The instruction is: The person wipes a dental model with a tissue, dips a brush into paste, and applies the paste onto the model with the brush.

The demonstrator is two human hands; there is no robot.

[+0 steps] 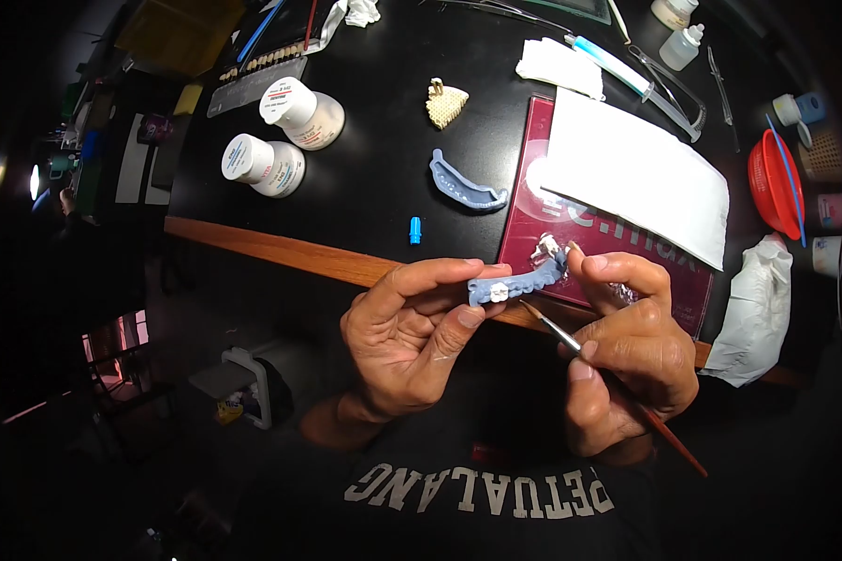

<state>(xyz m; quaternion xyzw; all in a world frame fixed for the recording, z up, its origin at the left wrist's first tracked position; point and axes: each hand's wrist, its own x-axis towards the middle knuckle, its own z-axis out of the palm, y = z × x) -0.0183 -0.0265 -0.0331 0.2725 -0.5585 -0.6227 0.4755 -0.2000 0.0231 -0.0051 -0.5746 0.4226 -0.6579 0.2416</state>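
Note:
Between the fingertips and thumb of my left hand (410, 338) is a curved blue-grey dental model (531, 282). A white tooth crown (500, 293) sits on its near side, and a whitish piece (544, 248) shows at its far right end. My right hand (634, 351) grips a fine brush (644, 411) with a metal ferrule and a red-brown handle. The brush tip points up and left, just below the model. My right index fingertip is at the model's right end. Both hands are over the bench's front edge.
A second blue-grey curved piece (468, 185), a small blue cap (415, 230) and a yellowish model (446, 103) lie on the black bench. White bottles (269, 168) stand left. At right are a maroon board (524, 201) under white paper (641, 178), a syringe (617, 70) and a red bowl (772, 187).

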